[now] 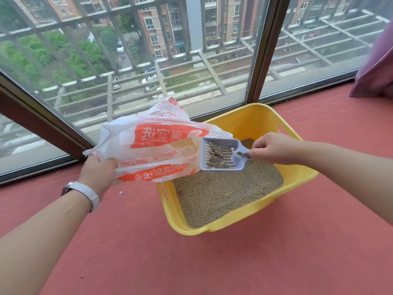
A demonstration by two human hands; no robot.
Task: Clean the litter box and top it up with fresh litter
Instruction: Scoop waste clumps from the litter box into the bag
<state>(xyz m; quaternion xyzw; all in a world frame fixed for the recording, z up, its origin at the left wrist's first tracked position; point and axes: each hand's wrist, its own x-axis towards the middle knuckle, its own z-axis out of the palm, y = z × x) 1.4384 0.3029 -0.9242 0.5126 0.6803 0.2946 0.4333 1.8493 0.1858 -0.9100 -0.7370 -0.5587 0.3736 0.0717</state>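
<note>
Our left hand (98, 170) grips the thin white-and-orange plastic bag (153, 143). Our right hand (274, 148) pinches the pale blue slotted plastic scoop (221, 154), full of clumps, above the yellow plastic litter box (297, 177) on the red floor (212, 262).

Yellow litter box (295, 179) on red floor, by the window edge, held tan litter (229, 190), lilac slotted scoop (221, 154) level above it, carried grey clumps (214, 155), white-and-orange plastic bag (153, 145) raised alongside, touching scoop.

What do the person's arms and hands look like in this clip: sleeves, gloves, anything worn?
Both forearms are bare, with no sleeves in view and no gloves. The left hand has a white-banded wristwatch on its wrist. The right hand and its wrist show nothing worn.
</note>
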